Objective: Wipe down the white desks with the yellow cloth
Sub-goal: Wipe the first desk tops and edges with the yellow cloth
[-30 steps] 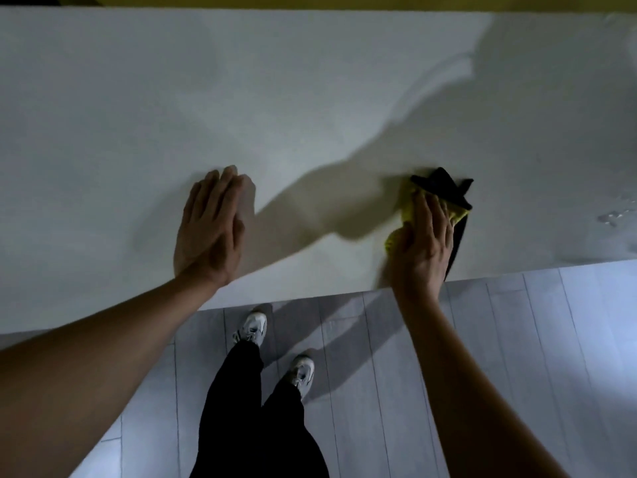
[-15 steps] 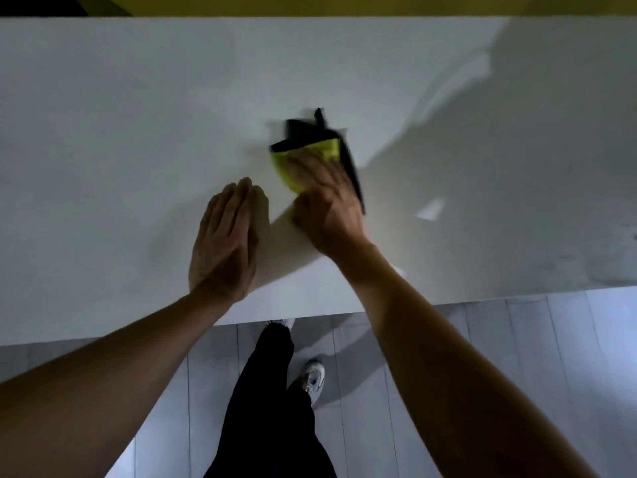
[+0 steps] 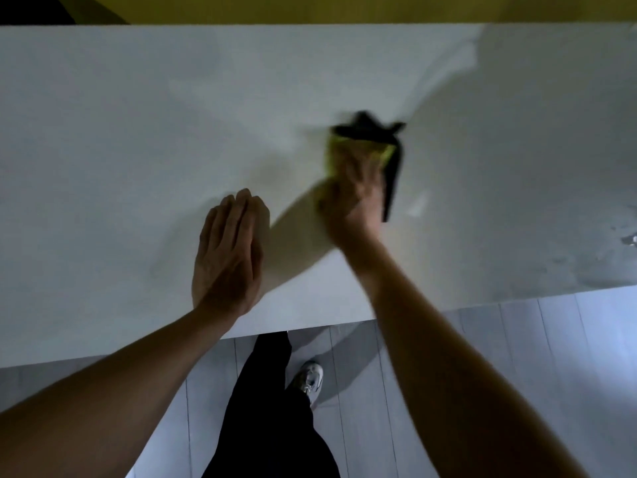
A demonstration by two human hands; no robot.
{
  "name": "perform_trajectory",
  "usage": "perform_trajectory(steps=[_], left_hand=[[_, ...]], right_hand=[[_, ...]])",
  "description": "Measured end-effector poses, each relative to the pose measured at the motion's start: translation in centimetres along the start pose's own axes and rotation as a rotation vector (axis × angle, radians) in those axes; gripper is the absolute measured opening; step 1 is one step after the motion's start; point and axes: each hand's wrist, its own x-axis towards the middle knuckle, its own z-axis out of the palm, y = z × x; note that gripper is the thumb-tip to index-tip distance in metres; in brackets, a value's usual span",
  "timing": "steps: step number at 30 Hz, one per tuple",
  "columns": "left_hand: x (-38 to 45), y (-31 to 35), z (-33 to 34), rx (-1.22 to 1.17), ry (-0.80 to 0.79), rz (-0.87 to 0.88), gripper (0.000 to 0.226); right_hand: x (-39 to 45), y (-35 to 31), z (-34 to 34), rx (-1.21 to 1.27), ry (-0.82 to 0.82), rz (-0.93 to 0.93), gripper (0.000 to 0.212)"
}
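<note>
From my feed the white desk (image 3: 120, 132) fills most of the view, with a yellow wall strip (image 3: 344, 8) at twelve o'clock beyond its far edge. At six o'clock I see pale floor planks (image 3: 517, 339), a leg in black trousers (image 3: 272, 408) and one light sneaker (image 3: 310, 379) just past the desk's near edge. My left hand (image 3: 227, 253) lies flat on the desk near its front edge, fingers straight and together, holding nothing. Its shadow falls on the surface toward two o'clock, reaching the right hand. My right hand (image 3: 355, 191) sits at two o'clock from the left one, pressed down on the cloth (image 3: 387, 151); it is motion-blurred, so I cannot tell whether the fingers curl round the cloth or lie straight on it. The cloth is yellow with a black side or edging that sticks out past the fingertips and down the right flank of the hand. It lies on the desk, mostly covered by the hand. At three o'clock, near the desk's right end, I see wet-looking smears (image 3: 586, 260).
</note>
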Motion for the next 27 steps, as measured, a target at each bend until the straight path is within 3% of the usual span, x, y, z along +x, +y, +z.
perform_trajectory(steps=[4,9,12,16,19,21,27], left_hand=[[0.1,0.2,-0.3,0.012,0.010,-0.018,0.057],[1.6,0.1,-0.9,0.000,-0.020,-0.027,0.057],[3.7,0.0,-1.2,-0.030,-0.031,0.051,0.059],[7.8,-0.2,-1.1,-0.029,-0.009,0.074,0.060],[10.8,-0.5,-0.7,-0.024,0.003,0.082,0.060],[12.6,-0.6,-0.6,-0.032,0.009,0.090,0.058],[16.2,-0.1,-0.3,-0.044,0.027,0.092,0.059]], right_hand=[[-0.8,-5.7,2.7,0.087,-0.211,-0.274,0.055],[1.6,-0.7,0.7,0.085,-0.239,-0.383,0.060],[3.8,4.0,-0.8,0.054,-0.092,-0.241,0.044],[7.1,9.7,-3.4,-0.045,0.067,0.185,0.050],[8.7,10.3,-3.7,-0.092,0.119,0.361,0.053],[8.9,8.9,-3.2,-0.120,0.132,0.384,0.054],[8.4,0.1,2.0,0.003,-0.033,-0.159,0.041]])
